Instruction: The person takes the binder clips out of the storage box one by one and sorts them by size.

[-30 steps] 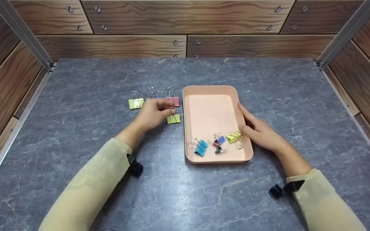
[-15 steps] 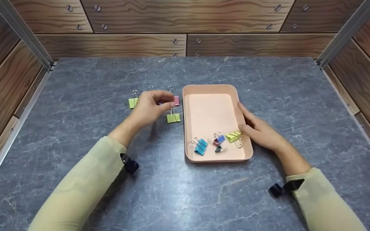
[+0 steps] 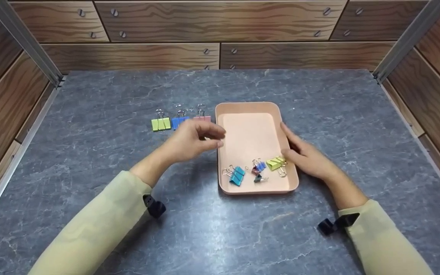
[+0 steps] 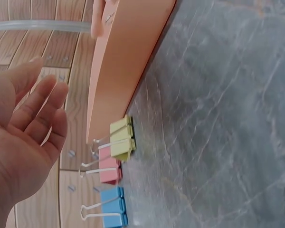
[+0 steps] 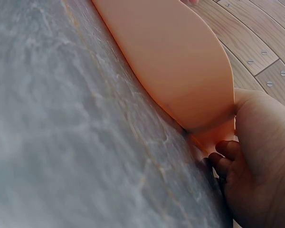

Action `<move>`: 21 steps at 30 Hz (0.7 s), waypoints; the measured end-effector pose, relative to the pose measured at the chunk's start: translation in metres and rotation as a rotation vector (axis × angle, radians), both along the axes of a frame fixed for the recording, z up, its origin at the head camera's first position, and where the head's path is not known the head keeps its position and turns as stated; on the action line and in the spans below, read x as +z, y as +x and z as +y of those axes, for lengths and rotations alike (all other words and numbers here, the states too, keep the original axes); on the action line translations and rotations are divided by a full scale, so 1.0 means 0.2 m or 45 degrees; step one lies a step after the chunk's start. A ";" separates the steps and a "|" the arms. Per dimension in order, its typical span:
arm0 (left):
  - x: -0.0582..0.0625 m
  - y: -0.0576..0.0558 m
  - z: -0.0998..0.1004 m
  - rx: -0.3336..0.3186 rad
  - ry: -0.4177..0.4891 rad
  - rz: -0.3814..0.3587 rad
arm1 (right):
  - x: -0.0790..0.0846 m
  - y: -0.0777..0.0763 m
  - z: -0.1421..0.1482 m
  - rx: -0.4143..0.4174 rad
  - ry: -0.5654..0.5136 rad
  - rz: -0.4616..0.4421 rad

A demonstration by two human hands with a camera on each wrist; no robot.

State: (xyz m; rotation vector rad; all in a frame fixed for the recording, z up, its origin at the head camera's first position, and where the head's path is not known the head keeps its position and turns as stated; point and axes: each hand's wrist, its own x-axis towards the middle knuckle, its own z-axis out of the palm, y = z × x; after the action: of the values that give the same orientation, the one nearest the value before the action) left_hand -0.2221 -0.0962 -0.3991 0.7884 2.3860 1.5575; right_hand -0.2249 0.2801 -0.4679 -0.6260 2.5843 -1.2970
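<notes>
My left hand point(image 3: 191, 141) hovers by the left rim of a peach tray point(image 3: 248, 131), fingers loosely bent and nothing between them. Beneath it, hidden in the head view, a yellow binder clip point(image 4: 121, 137) stands against the tray's side in the left wrist view. A pink binder clip point(image 3: 203, 118), a blue one point(image 3: 179, 122) and a yellow-green one point(image 3: 161, 124) line up to its left. My right hand point(image 3: 308, 158) grips the tray's right wall, thumb at the rim and fingers along the outside.
Inside the tray's near end lie a teal binder clip point(image 3: 237, 175), a yellow one point(image 3: 275, 163) and several small ones, including a blue one point(image 3: 260, 165). Wood-patterned panels point(image 3: 220, 21) enclose the marbled grey table point(image 3: 189, 229) at the back and sides.
From beside the pink and yellow clips, my left hand has lifted, then moved right to the tray's rim, uncovering the blue clip. My right hand stays on the tray.
</notes>
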 end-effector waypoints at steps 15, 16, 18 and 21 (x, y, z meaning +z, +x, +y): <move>-0.05 0.08 0.06 -0.274 -0.217 -0.039 | -0.01 0.01 0.00 -0.005 -0.002 -0.014; -0.05 0.08 0.06 -0.280 -0.234 -0.040 | -0.01 0.01 0.00 -0.003 -0.002 -0.008; -0.05 0.08 0.07 -0.291 -0.255 -0.045 | -0.01 0.00 0.00 -0.001 0.000 -0.002; -0.05 0.08 0.08 -0.312 -0.276 -0.049 | -0.01 -0.01 0.00 0.003 -0.004 0.003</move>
State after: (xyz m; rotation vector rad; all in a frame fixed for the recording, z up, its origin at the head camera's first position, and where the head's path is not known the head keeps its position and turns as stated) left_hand -0.2053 -0.0805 -0.4084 0.9506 2.2799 1.1877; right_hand -0.2260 0.2800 -0.4696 -0.6315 2.5832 -1.3010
